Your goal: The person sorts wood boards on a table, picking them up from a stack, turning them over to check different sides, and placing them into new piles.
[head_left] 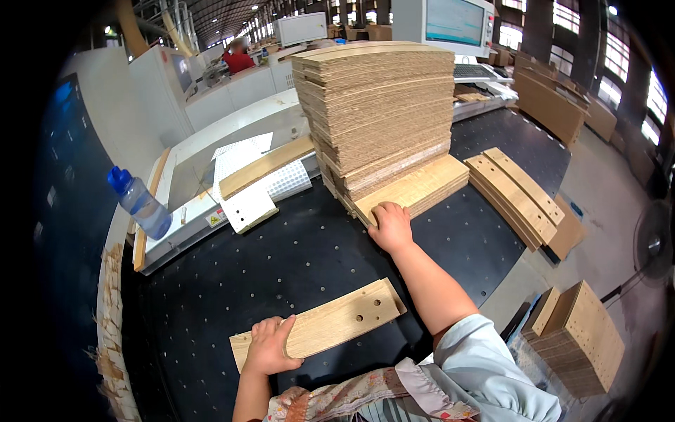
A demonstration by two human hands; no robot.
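Tall stack of boards (383,116), viewed from the wearer's position: its sides show the coarse, speckled brown edges of many thin layers of particleboard, beneath a pale wood-grain top face. Against its near side lies a low stack (415,186) of similar rectangular boards, smooth and yellowish in grain. The right hand (392,228) touches the left end of this low stack, its fingers bent over the top board; whether they grip it cannot be told. Nearer the wearer than the tall stack, and to its left, a drilled board (330,327) lies flat on the black table (211,302), whose surface is dotted with small round studs or holes. The left hand (271,344) rests across the drilled board's left end, thumb spread from the fingers; a firm grip cannot be confirmed. Dark round holes mark the opposite end. Right of the tall stack sits a pile of drilled strips (513,193); left of it stand a translucent, blue-capped bottle (140,204) and a machine edge bearing a yellow-and-red warning label (216,218), its lettering too small to read. Behind it, a monitor (455,24) displays a cyan screen with illegible writing.
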